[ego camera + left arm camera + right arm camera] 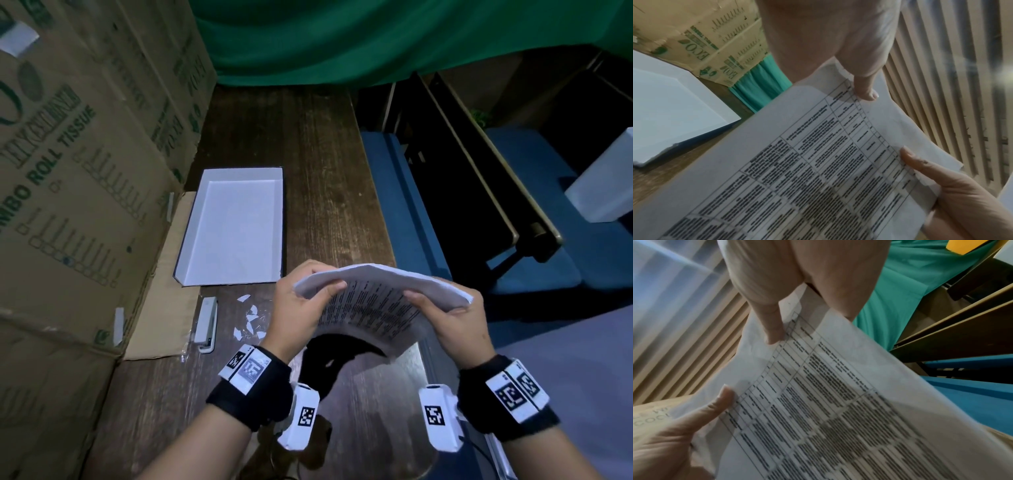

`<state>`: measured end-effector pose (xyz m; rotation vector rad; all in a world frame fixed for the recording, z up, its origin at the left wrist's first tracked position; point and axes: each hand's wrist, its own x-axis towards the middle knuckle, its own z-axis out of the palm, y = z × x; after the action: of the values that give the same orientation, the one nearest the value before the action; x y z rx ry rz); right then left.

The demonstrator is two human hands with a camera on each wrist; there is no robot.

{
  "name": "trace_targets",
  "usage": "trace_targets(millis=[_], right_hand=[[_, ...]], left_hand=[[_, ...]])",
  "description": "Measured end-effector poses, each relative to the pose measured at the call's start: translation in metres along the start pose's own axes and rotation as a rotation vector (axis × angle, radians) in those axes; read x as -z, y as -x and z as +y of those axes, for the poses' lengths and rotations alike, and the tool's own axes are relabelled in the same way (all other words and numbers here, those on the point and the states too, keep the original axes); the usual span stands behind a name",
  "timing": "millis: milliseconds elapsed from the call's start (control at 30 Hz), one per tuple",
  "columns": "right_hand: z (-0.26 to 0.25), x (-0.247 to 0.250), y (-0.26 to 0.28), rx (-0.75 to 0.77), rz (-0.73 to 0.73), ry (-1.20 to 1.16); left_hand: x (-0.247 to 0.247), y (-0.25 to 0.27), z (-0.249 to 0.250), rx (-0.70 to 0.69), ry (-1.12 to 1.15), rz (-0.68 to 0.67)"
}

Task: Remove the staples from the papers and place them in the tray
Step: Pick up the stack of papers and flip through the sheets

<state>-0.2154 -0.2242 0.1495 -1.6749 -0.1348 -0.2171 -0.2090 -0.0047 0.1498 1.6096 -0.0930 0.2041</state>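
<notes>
A stack of printed papers (373,305) with table text is held up over the near edge of the wooden table (308,154), bowed upward. My left hand (301,301) pinches its left top edge, thumb on the printed side. My right hand (452,322) pinches the right top edge the same way. In the left wrist view the papers (818,170) fill the frame under my left thumb (865,91); in the right wrist view the papers (838,402) lie under my right thumb (774,331). The white tray (236,226) lies on the table beyond, nothing showing inside it. No staple is visible.
A white stapler (207,323) and torn paper scraps (251,318) lie on the table left of my left hand. Large cardboard boxes (78,171) wall the left side. Blue seats (513,240) sit beyond the table's right edge. Green cloth (376,37) hangs behind.
</notes>
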Motion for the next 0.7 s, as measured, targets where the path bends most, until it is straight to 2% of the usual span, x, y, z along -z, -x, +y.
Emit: trace_targets(millis=[200,333,467,533,633,700], right_hand=[[0.008,0.003,0.004,-0.074,0.036,0.014],[0.010,0.000,0.005,-0.147,0.001,-0.002],[0.000,-0.004,-0.008,-0.143,-0.005,-0.016],[-0.006,-0.009,-0.019,-0.180,-0.037,-0.037],[-0.010,-0.028,-0.038,-0.272,-0.159,-0.068],[-0.010,-0.050,-0.048,-0.330,-0.222,-0.101]], left_hand=[[0.001,0.004,-0.005,0.023,0.021,-0.023],[0.001,0.007,-0.009,0.065,0.027,-0.044],[0.006,0.004,-0.001,0.156,0.072,0.006],[0.018,0.000,0.007,0.197,0.101,0.004],[0.051,-0.004,0.015,0.246,0.061,-0.014],[0.075,-0.001,0.017,0.276,0.101,0.021]])
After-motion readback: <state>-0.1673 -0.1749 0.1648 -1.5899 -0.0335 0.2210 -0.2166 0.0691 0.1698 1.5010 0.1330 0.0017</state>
